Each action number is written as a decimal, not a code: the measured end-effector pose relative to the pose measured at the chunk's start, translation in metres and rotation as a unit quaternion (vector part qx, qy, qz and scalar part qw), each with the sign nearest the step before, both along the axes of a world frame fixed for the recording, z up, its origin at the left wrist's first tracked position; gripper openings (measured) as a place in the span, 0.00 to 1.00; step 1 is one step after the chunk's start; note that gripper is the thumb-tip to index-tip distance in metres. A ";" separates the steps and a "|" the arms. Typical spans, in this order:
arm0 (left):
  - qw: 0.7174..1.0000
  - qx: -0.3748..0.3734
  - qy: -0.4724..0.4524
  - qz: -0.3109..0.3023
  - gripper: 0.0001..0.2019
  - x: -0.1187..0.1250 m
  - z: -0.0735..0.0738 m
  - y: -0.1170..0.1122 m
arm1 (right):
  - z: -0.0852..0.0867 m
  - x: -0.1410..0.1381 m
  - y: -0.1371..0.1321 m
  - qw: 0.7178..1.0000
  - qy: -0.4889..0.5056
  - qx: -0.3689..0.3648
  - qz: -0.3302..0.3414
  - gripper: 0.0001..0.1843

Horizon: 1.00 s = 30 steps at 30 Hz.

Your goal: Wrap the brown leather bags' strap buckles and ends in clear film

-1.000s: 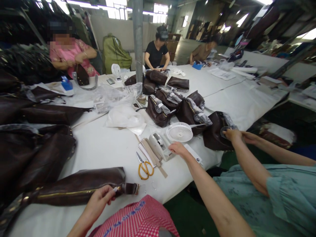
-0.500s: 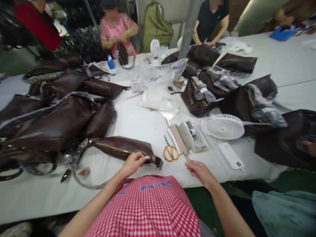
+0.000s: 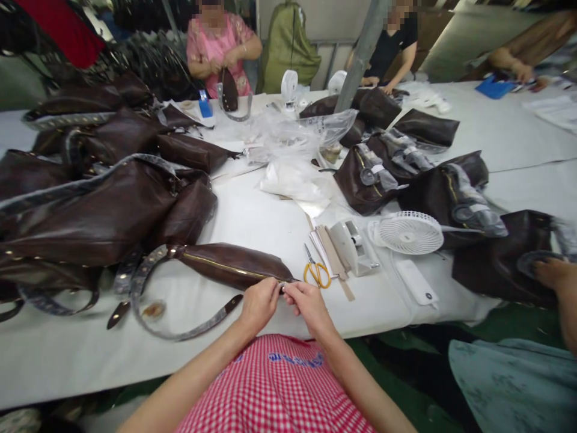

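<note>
A slim dark brown leather bag with a gold zipper lies in front of me, its right end at my fingers. My left hand is closed in a pinch at that zipper end. My right hand meets it there, thumb and fingers pressed together; a tiny pale bit shows between the fingertips, too small to name. The bag's studded strap, partly wrapped in clear film, loops out to the left. Just beyond my right hand lie scissors with yellow handles and a stack of beige strips.
Large brown bags are piled at left, and more bags with wrapped straps at right. A tape dispenser, a white fan and a white power bank stand right of the scissors. Plastic bags lie mid-table. Co-workers work opposite; another person's hand reaches in at right.
My right hand has left the beige strip and moved left to meet my left hand at the bag's end. My left hand has shifted slightly right.
</note>
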State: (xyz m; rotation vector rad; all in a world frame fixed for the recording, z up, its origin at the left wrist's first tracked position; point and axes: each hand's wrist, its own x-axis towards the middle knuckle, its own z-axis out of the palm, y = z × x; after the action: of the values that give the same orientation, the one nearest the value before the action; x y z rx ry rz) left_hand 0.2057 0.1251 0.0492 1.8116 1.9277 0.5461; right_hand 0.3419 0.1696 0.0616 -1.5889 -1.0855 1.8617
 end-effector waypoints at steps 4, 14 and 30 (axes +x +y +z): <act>0.995 0.052 0.054 -0.068 0.11 -0.002 -0.013 -0.008 | -0.004 -0.005 -0.003 0.998 -0.066 -0.016 -0.002 0.15; 0.972 0.152 0.123 -0.134 0.12 -0.009 -0.029 -0.011 | -0.007 -0.011 -0.003 0.992 -0.119 -0.016 0.026 0.13; 0.994 -0.043 -0.096 -0.031 0.07 -0.012 0.003 0.010 | -0.008 -0.007 -0.011 0.996 -0.090 -0.009 -0.003 0.09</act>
State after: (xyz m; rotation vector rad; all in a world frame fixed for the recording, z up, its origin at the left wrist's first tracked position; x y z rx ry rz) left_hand 0.1935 0.1355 0.0520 1.6930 1.7336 0.5845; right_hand 0.3349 0.1589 0.0531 -1.7980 -1.1394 1.7555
